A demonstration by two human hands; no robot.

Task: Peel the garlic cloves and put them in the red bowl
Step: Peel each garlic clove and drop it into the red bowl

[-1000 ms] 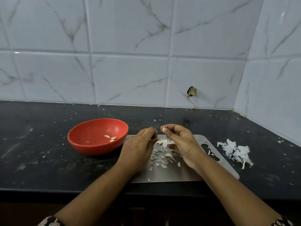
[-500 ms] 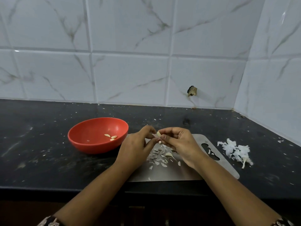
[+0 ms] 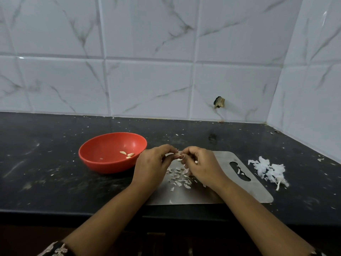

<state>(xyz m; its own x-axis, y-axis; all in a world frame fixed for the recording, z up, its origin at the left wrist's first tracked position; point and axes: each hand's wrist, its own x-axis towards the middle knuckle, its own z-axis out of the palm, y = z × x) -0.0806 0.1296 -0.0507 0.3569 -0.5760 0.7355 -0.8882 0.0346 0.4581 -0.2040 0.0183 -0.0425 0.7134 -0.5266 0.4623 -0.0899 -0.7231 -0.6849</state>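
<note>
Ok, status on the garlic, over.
Left hand and right hand pinch one garlic clove over steel board. Three peeled cloves in red bowl. Nothing blocks the bowl.

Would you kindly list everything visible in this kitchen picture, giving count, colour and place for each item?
red bowl: one, red, on the counter left of the hands
peeled cloves: three, pale yellow, inside the red bowl
garlic clove: one, whitish, between the fingertips of both hands
cutting board: one, steel grey, on the counter under the hands
skin flakes: many, white, scattered on the cutting board
skin pile: one, white, on the counter right of the board
counter: one, black, speckled with bits
tiled wall: white, grey-veined, behind and at right
chipped spot: one, dark brown, low on the wall
left hand: pinches the clove
right hand: pinches the clove
</note>
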